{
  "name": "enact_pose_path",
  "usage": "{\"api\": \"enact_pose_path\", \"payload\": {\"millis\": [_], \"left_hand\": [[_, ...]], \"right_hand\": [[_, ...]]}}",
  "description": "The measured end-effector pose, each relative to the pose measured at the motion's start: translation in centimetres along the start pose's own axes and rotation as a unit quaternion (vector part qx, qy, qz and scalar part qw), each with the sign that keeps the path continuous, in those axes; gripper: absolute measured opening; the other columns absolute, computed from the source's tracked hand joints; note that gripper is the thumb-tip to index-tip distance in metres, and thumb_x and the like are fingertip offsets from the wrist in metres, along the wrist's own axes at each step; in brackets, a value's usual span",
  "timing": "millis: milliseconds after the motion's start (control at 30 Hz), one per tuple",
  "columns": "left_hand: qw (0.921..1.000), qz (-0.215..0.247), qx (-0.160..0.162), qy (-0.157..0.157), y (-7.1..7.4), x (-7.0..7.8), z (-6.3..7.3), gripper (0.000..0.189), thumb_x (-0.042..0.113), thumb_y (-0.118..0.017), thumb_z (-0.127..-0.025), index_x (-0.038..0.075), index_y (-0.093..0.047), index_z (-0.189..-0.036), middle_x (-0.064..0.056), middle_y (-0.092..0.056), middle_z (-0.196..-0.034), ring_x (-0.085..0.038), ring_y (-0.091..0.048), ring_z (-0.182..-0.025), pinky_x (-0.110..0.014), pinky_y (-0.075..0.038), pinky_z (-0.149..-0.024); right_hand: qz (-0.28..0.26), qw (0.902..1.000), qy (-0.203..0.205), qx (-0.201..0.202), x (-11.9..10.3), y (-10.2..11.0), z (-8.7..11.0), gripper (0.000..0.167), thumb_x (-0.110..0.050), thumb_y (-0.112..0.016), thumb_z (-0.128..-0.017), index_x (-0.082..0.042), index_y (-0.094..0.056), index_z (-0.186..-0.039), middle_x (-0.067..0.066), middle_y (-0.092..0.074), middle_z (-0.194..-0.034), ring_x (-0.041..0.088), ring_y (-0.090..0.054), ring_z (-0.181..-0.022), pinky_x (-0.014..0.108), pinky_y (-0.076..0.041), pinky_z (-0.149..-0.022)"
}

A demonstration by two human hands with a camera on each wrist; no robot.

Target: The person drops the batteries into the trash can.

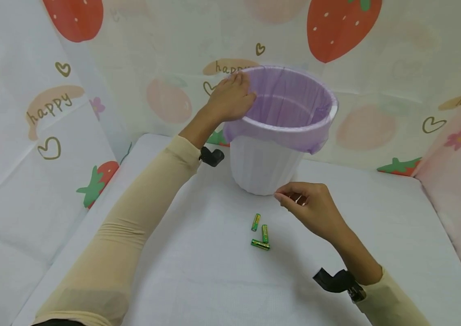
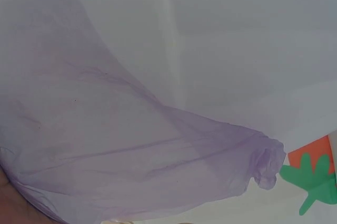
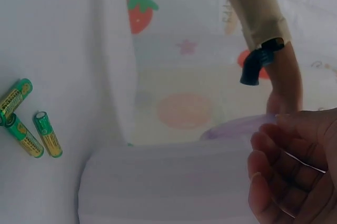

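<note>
A white trash bin (image 1: 260,165) stands toward the back of the table, its mouth lined with a purple trash bag (image 1: 277,136) folded over the rim. My left hand (image 1: 232,97) grips the lined rim on the left side. Near the foot of the bin is my right hand (image 1: 309,206), fingers loosely curled, thumb close to the index finger; nothing shows between them in the right wrist view. Three green-and-yellow batteries lie in front of the bin: one battery (image 1: 256,222) apart, another battery (image 1: 264,233) touching or nearly touching a third battery (image 1: 260,245).
A white cloth covers the table (image 1: 197,280). Behind and at the sides hang pale sheets printed with strawberries, hearts and lettering, the back sheet (image 1: 197,40) close behind the bin. In the left wrist view, a knotted bunch (image 2: 267,163) of the bag hangs at the rim.
</note>
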State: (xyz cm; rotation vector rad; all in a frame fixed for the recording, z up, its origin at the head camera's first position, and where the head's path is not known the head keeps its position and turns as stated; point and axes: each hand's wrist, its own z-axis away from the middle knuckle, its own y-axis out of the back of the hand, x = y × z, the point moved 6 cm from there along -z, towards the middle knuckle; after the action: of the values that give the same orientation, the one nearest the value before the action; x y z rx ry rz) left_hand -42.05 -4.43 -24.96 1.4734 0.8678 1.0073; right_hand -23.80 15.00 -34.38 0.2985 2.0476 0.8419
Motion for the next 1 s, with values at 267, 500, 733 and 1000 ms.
{"api": "enact_pose_path", "payload": {"millis": [267, 500, 733, 1000], "left_hand": [[0.9999, 0.009, 0.002, 0.005, 0.1, -0.1, -0.1, 0.070, 0.039, -0.013, -0.109, -0.010, 0.001, -0.158, -0.021, -0.002, -0.168, -0.032, 0.001, -0.156, -0.041, 0.001, -0.126], [0.9999, 0.010, 0.000, 0.005, -0.1, -0.1, -0.2, 0.071, 0.041, -0.011, -0.109, -0.008, 0.001, -0.158, -0.020, -0.001, -0.168, -0.031, 0.002, -0.156, -0.041, 0.001, -0.126], [1.0000, 0.006, -0.007, 0.004, -0.3, -0.2, -0.4, 0.070, 0.042, -0.009, -0.109, -0.007, 0.000, -0.159, -0.019, 0.000, -0.168, -0.030, 0.004, -0.156, -0.042, 0.001, -0.126], [0.9998, 0.008, -0.016, 0.007, -0.3, -0.2, -0.4, 0.071, 0.043, -0.008, -0.109, -0.005, 0.004, -0.159, -0.018, 0.003, -0.168, -0.029, 0.006, -0.156, -0.041, 0.003, -0.126]], "right_hand": [[-0.024, 0.9995, -0.007, -0.020, 0.8, -1.1, 0.5, 0.007, -0.016, -0.072, -0.096, -0.017, -0.079, -0.098, -0.010, -0.071, -0.080, 0.011, -0.064, -0.063, 0.028, -0.055, -0.057], [-0.032, 0.9989, 0.009, -0.034, 1.1, -2.3, 1.4, 0.006, -0.017, -0.072, -0.096, -0.017, -0.078, -0.097, -0.011, -0.072, -0.083, 0.010, -0.064, -0.067, 0.027, -0.055, -0.059], [-0.036, 0.9988, 0.009, -0.033, 1.6, -3.7, 2.2, 0.006, -0.016, -0.075, -0.094, -0.021, -0.078, -0.096, -0.015, -0.071, -0.084, 0.007, -0.063, -0.071, 0.027, -0.054, -0.060], [-0.043, 0.9984, -0.007, -0.035, 2.3, -5.0, 3.0, 0.005, -0.019, -0.074, -0.095, -0.023, -0.077, -0.097, -0.017, -0.070, -0.084, 0.007, -0.063, -0.072, 0.028, -0.055, -0.060]]}}
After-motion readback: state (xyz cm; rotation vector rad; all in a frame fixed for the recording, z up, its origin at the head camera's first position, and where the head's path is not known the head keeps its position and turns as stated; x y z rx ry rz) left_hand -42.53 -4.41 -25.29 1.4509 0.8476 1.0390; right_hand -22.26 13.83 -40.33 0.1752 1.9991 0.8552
